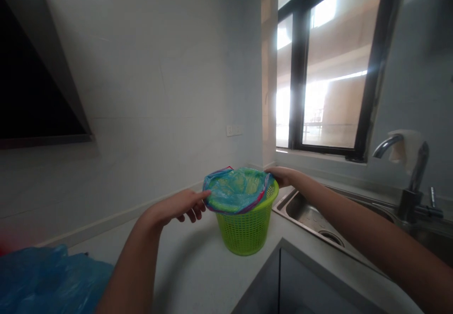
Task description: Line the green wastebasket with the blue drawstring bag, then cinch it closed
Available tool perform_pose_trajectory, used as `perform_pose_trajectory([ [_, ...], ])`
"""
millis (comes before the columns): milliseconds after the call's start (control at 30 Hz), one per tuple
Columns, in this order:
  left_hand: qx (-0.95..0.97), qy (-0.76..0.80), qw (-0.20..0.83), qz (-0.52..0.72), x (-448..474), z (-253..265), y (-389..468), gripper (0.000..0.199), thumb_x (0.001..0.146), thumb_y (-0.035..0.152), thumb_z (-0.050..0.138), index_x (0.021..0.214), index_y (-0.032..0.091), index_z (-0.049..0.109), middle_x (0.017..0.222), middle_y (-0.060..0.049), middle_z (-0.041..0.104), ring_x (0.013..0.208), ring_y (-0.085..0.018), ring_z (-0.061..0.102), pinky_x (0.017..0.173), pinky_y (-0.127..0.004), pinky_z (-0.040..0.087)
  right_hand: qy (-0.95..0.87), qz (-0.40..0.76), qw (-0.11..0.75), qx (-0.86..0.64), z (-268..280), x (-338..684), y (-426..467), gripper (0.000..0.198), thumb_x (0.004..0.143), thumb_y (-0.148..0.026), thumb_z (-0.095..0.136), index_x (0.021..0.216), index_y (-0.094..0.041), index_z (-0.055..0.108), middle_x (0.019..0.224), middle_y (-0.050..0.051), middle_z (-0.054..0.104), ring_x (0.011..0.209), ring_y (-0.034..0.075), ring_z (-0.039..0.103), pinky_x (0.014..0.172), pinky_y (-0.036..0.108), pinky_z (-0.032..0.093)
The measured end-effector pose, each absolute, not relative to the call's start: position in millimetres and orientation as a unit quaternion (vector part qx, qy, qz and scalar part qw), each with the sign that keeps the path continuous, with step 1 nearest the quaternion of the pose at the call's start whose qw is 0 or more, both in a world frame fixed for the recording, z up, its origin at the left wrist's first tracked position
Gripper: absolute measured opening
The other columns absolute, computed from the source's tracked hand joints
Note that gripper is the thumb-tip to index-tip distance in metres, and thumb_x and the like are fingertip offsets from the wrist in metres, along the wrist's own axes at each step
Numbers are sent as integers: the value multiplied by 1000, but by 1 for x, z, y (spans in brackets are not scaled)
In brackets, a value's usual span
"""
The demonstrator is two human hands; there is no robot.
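A bright green mesh basket (244,234) stands upright on the white counter. Over its mouth lies a thin blue-green plastic bag (235,189) with a pink and purple edge, sagging into the opening. At the near left of the rim, my left hand (186,205) has its thumb on the bag's edge and its other fingers curled below. My right hand (282,176) is closed at the far right of the rim, on the bag's edge, with its fingertips partly hidden. Part of the green rim shows bare on the right.
A steel sink (311,217) with a chrome faucet (412,186) lies to the right, a white cloth (406,146) over the faucet. Blue crumpled plastic (53,281) sits at the lower left. Behind are a tiled wall with a socket (234,130) and a window (332,73).
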State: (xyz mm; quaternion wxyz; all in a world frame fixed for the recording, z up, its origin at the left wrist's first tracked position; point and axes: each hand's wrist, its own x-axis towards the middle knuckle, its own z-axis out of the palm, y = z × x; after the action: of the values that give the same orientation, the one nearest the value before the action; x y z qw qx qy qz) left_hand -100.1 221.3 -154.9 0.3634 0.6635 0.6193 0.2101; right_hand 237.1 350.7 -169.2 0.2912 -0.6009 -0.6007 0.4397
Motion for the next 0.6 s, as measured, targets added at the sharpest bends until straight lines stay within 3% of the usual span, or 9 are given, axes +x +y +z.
perform_pose_trajectory([
  [133, 690, 611, 308, 236, -89, -154, 220, 40, 72, 54, 59, 50, 20, 62, 62, -12, 67, 60, -24, 58, 50, -30, 30, -596, 439, 346, -577, -177, 236, 356, 16, 86, -12, 61, 71, -16, 59, 61, 4, 62, 59, 15, 62, 61, 27, 56],
  [267, 661, 625, 257, 324, -77, -154, 225, 32, 70, 39, 54, 44, 21, 55, 51, -8, 58, 51, -20, 49, 50, -31, 29, -593, 319, 440, -594, -176, 238, 363, 21, 84, -16, 64, 65, -18, 56, 56, 1, 54, 59, 14, 55, 57, 24, 46],
  [433, 577, 516, 424, 470, -61, -150, 225, 29, 70, 36, 58, 49, 21, 46, 51, -2, 49, 48, -14, 43, 51, -29, 34, -640, 180, 511, -545, -163, 227, 367, 16, 87, -21, 58, 72, -17, 60, 78, 4, 63, 81, 16, 56, 72, 24, 41],
  [500, 526, 474, 499, 500, -58, -147, 226, 28, 70, 35, 60, 51, 21, 44, 53, -1, 46, 49, -13, 43, 53, -29, 39, -660, 167, 516, -520, -157, 217, 367, 15, 88, -24, 56, 76, -17, 62, 83, 4, 66, 82, 16, 56, 74, 24, 41],
  [600, 482, 448, 515, 549, -63, -144, 228, 27, 66, 30, 60, 51, 22, 40, 53, 2, 38, 50, -12, 38, 56, -29, 44, -676, 178, 513, -499, -153, 203, 365, 20, 90, -27, 52, 77, -16, 63, 83, 4, 67, 78, 15, 57, 71, 24, 41],
])
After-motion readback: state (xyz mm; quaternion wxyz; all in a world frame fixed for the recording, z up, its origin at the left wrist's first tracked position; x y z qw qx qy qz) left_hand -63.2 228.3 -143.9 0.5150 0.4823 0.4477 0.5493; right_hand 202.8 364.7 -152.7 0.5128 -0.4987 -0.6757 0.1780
